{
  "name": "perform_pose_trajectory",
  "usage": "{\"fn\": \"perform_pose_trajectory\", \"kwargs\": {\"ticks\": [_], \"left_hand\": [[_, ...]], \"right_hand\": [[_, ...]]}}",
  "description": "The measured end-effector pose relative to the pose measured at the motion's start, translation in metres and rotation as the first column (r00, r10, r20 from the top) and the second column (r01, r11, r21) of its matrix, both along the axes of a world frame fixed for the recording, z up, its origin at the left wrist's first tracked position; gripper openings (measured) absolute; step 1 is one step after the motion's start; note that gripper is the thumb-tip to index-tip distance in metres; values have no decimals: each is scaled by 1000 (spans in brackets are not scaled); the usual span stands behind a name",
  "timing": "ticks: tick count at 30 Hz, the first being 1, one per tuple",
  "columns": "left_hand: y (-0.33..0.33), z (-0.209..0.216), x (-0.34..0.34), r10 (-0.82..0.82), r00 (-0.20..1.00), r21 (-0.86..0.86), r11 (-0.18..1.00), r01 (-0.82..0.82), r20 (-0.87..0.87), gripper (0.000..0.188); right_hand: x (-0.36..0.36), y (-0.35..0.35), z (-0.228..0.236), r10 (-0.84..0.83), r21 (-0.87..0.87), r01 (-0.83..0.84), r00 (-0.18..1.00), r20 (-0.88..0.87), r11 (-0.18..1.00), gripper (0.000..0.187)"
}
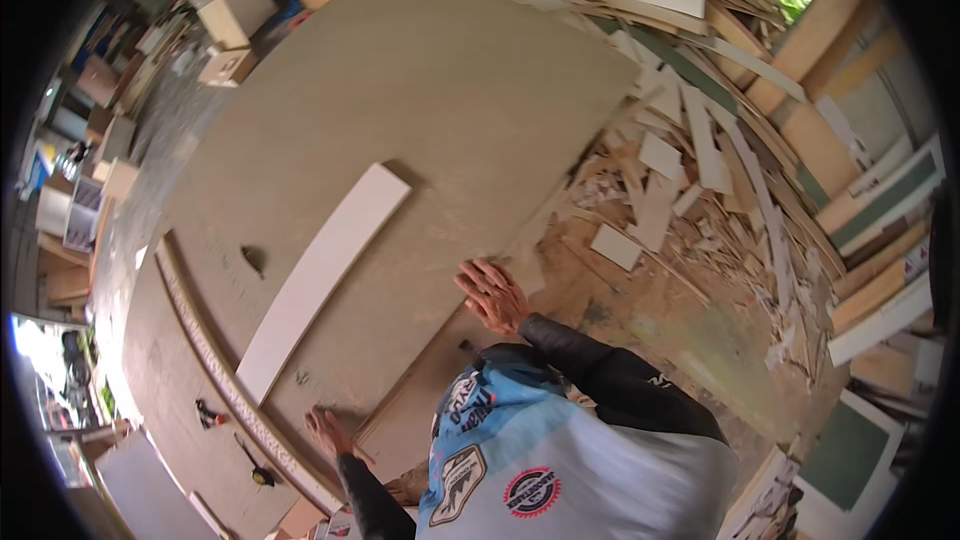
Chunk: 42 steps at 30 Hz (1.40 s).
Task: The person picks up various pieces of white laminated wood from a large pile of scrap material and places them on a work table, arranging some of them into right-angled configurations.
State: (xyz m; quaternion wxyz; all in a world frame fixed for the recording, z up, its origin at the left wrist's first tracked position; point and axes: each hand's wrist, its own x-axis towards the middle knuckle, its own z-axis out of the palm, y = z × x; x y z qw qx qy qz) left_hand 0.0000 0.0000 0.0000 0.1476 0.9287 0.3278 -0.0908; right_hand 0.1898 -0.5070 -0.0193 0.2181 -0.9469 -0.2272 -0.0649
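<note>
My right hand [492, 295] lies flat near the front edge of a large grey-brown work table [400, 70], fingers spread and holding nothing. Lower left, my left hand [328, 433] rests at the same edge with its fingers stretched out, also without anything in it. Beyond my hands a long white board [325, 280] lies flat on the table, touched by neither. Left of it, a narrow wooden strip [215, 360] runs along the table's left side. Below the table edge, between my arms, a brownish panel [410, 405] shows in part, its lower end hidden by my body.
A small dark object [253, 260] lies left of the white board. Past the strip are a red-and-black tool [208, 415] and a yellow-and-black tool [262, 475]. Offcuts [655, 195] litter the floor at right, with long planks [770, 200] stacked behind. Boxes [228, 67] stand far left.
</note>
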Motion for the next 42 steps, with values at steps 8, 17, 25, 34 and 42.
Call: {"fn": "perform_pose_trajectory", "kwargs": {"ticks": [8,17,25,34,42], "left_hand": [[-209,-45,-123,97,980,382,911,-158,173,61],[-395,-204,-315,229,973,-559,809,-182,15,24],[-457,-159,-296,-249,854,-446,895,23,-456,21],[-531,-93,32,-112,949,-462,852,245,296,20],[-791,64,396,-279,757,-400,713,575,591,21]], "right_hand": [[-100,-216,-115,-379,-274,286,433,-818,918,34],[-215,-340,-202,-268,-235,164,219,-938,958,51],[-181,-329,-115,175,265,762,199,-964,591,70],[-182,-504,-226,-532,-252,788,110,-840,562,56],[-48,-648,-210,-475,-198,864,53,-878,462,41]]}}
